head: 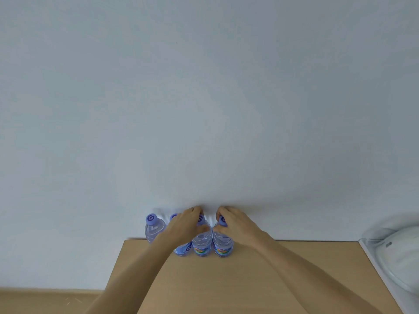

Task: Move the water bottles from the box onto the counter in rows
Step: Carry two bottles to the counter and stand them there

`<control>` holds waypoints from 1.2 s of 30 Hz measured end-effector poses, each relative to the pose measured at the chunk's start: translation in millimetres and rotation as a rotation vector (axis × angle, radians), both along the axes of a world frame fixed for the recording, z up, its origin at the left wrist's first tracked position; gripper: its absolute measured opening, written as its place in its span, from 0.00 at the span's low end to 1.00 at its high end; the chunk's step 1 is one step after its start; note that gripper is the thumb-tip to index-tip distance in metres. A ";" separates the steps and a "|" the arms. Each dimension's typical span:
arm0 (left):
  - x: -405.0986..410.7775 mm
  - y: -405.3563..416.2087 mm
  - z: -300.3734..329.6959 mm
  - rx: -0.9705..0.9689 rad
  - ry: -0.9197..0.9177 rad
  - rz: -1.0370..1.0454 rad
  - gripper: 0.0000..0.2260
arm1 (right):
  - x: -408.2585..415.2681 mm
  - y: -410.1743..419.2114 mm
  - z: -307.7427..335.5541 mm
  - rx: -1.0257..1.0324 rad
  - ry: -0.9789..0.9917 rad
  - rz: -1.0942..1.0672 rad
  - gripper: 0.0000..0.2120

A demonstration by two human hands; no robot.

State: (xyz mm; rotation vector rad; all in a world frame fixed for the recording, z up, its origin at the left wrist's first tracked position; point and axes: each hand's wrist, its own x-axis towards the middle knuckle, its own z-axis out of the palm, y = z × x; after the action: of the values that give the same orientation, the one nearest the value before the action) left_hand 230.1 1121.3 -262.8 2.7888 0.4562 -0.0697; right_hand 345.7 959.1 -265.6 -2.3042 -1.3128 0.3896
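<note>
On counter, water bottles upright, hands gripping necks

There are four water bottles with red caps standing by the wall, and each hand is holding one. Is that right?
Almost. The caps are purple, not red, as the head view shows. The rest holds: four water bottles stand by the wall, the left hand grips one near its top and the right hand grips the one beside it.
</note>
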 end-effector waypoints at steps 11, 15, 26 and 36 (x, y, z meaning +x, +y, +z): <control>-4.2 2.3 -2.8 0.030 -0.001 -0.015 0.19 | -7.1 -0.4 -9.3 -0.067 -0.097 -0.004 0.18; -3.4 1.4 7.9 0.070 0.048 -0.025 0.19 | -5.0 -6.9 -5.6 -0.093 -0.055 -0.022 0.20; 10.2 -6.0 62.3 -0.235 -0.279 -0.059 0.08 | -1.5 -84.5 37.7 -0.074 -0.125 -0.331 0.20; 65.4 -138.7 169.1 -0.404 -0.574 -0.472 0.07 | -16.0 -242.3 151.1 0.062 -0.386 -0.665 0.18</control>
State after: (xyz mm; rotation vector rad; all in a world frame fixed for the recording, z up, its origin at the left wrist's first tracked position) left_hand 295.5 982.7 -93.7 2.3087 -0.3234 0.4663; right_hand 329.7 716.8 -114.5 -2.6645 -0.6106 -0.3232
